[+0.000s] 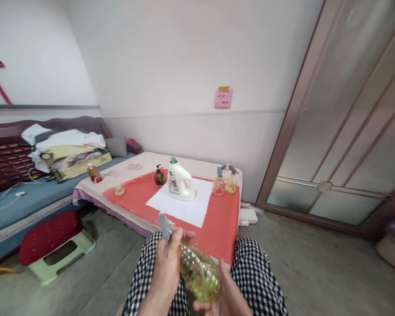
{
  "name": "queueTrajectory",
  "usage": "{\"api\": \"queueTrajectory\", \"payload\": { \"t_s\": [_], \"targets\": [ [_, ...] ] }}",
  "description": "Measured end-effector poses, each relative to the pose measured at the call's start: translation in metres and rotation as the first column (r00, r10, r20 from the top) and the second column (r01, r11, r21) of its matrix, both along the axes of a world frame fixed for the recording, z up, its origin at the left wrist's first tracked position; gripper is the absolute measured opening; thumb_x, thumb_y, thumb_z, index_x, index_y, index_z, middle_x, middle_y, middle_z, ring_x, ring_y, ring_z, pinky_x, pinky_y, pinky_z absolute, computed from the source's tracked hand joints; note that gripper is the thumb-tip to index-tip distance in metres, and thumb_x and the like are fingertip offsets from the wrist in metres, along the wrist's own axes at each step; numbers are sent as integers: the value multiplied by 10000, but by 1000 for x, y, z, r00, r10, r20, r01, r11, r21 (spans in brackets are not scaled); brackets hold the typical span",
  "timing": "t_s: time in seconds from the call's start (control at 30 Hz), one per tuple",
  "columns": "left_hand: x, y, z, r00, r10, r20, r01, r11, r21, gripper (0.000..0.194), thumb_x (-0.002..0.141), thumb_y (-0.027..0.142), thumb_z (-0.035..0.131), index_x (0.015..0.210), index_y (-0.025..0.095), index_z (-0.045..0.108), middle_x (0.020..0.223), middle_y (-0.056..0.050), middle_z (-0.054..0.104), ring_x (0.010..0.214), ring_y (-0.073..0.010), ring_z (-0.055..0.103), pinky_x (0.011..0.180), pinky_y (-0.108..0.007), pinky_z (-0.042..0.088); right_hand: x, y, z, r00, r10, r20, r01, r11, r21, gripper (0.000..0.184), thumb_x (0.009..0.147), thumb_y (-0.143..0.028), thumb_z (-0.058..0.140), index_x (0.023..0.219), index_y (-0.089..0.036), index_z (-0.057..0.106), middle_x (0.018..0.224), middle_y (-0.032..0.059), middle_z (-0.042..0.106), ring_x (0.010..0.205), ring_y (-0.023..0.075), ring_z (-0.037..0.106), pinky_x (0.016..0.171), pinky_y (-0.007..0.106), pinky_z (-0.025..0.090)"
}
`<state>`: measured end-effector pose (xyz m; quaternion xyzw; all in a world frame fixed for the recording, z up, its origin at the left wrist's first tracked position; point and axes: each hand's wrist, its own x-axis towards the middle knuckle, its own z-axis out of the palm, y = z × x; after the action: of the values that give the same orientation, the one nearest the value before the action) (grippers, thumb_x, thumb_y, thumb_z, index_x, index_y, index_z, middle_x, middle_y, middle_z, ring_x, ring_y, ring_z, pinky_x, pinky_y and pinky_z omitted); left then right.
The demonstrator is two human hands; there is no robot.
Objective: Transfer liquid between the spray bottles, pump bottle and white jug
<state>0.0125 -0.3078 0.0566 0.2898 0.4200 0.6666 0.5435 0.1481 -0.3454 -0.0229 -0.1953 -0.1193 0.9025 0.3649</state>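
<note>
Clear ribbed plastic spray bottle [199,270], rounded body, yellow-green tint, smooth grey trigger head; blurred in places. It lies tilted above the lap at the near edge of the table [151,161], head to the far left, base to the near right.

Grip: left hand [167,250] closed about the neck end, just below the trigger head. Right hand [228,289] curved around the base, fingers partly hidden beneath. Both hold the same bottle.

Beyond: glossy white jug [176,183], moulded handle, green cap, upright on a white cloth [197,213], itself over a red cloth [222,230]. Dark brown pump bottle [159,177] just left of the jug. Pink spray bottle [218,188] and yellowish spray bottle [231,185] side by side, far right. Amber bottle [95,174] far left. Jug hides part of the white cloth; the hands cover parts of the held bottle.
</note>
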Motion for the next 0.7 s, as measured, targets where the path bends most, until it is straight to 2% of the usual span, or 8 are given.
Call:
{"api": "queueTrajectory", "payload": {
  "t_s": [0.1, 0.23, 0.3, 0.4, 0.47, 0.57, 0.63, 0.7],
  "targets": [
    [1, 3, -7, 1000, -14, -18, 13, 999, -35, 337, 726, 465, 733, 806, 148, 651, 811, -74, 721, 773, -218, 674, 715, -312, 481, 0, -4, -4, 992, -122, 8, 122, 992, 42, 671, 715, -590, 729, 1200, -148, 592, 1013, 126, 724, 674, 193, 710, 539, 219, 508],
    [0, 11, -14, 999, 7, -33, -9, 996, -86, 363, 715, 490, 731, 789, 144, 651, 786, -73, 713, 698, -205, 660, 644, -297, 471, 1, -7, 2, 923, -385, -2, 380, 910, 166, 647, 628, -328, 857, 1204, -261, 572, 1270, 86, 631, 959, 246, 677, 732, 328, 543],
    [0, 12, -16, 999, 28, -37, -30, 997, -73, 354, 700, 485, 742, 773, 153, 641, 778, -62, 709, 688, -195, 657, 655, -298, 475, 2, -4, 3, 940, -338, -42, 340, 930, 138, 608, 701, -445, 796, 1228, -257, 559, 1300, 100, 609, 969, 246, 672, 722, 339, 551],
    [1, 11, -17, 999, 32, -44, -34, 999, -27, 328, 695, 467, 750, 758, 171, 623, 770, -39, 701, 718, -191, 663, 710, -305, 486, 2, 3, -3, 992, -88, -90, 92, 995, 37, 726, 753, -687, 620, 1274, -186, 544, 1185, 146, 662, 778, 216, 707, 575, 265, 543],
    [2, 11, -19, 998, 27, -49, -28, 999, -22, 325, 698, 463, 750, 748, 171, 617, 772, -36, 697, 718, -190, 663, 717, -310, 492, 0, 4, -7, 996, 22, -84, -21, 1000, 11, 776, 740, -707, 615, 1246, -121, 568, 1058, 155, 703, 665, 196, 705, 503, 212, 507],
    [-3, 15, -19, 996, 87, 0, -87, 996, -35, 318, 708, 450, 747, 760, 162, 622, 761, -37, 688, 692, -182, 655, 687, -308, 498, 1, 1, -11, 991, -122, -46, 126, 987, 95, 567, 777, -469, 707, 1251, -190, 567, 1168, 114, 677, 803, 216, 711, 584, 231, 530],
    [-12, 22, -14, 985, 159, 74, -158, 987, -14, 307, 717, 438, 743, 777, 163, 618, 741, -29, 679, 686, -174, 648, 682, -305, 501, 7, -2, -16, 972, -233, -44, 237, 959, 153, 540, 728, -296, 754, 1235, -262, 571, 1271, 65, 634, 947, 249, 684, 672, 295, 549],
    [-26, 31, -5, 961, 229, 157, -234, 972, 16, 286, 737, 422, 727, 776, 169, 600, 722, -14, 667, 702, -160, 643, 710, -299, 504, 17, -1, -28, 964, -261, -51, 265, 954, 143, 542, 685, -237, 769, 1199, -273, 599, 1282, 48, 634, 1013, 267, 661, 707, 329, 547]
  ]
}}
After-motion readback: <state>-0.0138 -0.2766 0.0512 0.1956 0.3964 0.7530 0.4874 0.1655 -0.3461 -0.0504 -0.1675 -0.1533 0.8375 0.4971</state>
